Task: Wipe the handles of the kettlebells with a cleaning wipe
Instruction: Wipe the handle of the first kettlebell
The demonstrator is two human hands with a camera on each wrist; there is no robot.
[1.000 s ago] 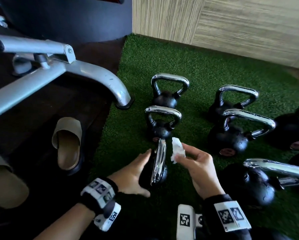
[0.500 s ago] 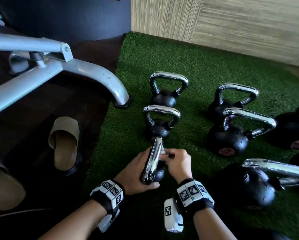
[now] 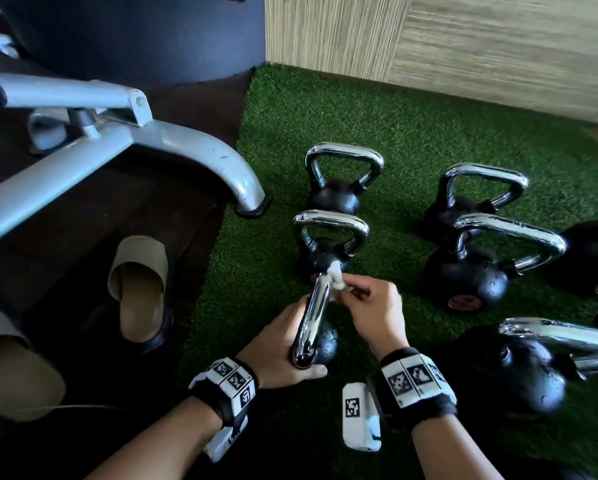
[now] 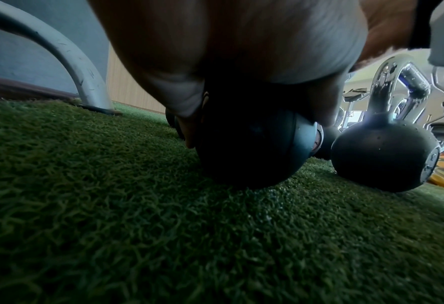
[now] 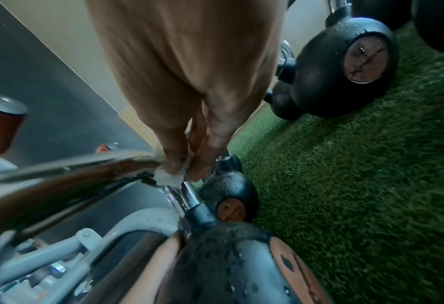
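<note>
A small black kettlebell [image 3: 325, 344] lies tilted on the green turf, its chrome handle [image 3: 313, 317] pointing away from me. My left hand [image 3: 283, 348] grips its black ball [image 4: 241, 144] from the left, fingers curled around it. My right hand [image 3: 366, 303] pinches a white cleaning wipe [image 3: 335, 277] against the far end of the handle. In the right wrist view the fingers press the wipe [image 5: 167, 176] onto the chrome bar [image 5: 85, 170] near its bend. Part of the wipe is hidden under the fingers.
Several other chrome-handled kettlebells stand on the turf [image 3: 429, 133]: one just beyond [image 3: 325, 251], another behind it [image 3: 335, 192], larger ones to the right [image 3: 463, 275] [image 3: 519, 368]. A grey machine leg [image 3: 221, 168] and a beige slipper [image 3: 140, 289] lie left on dark floor.
The right hand came in from the right with the wipe, closed on the handle, then slid toward its far end. The left hand kept its grip on the ball.
</note>
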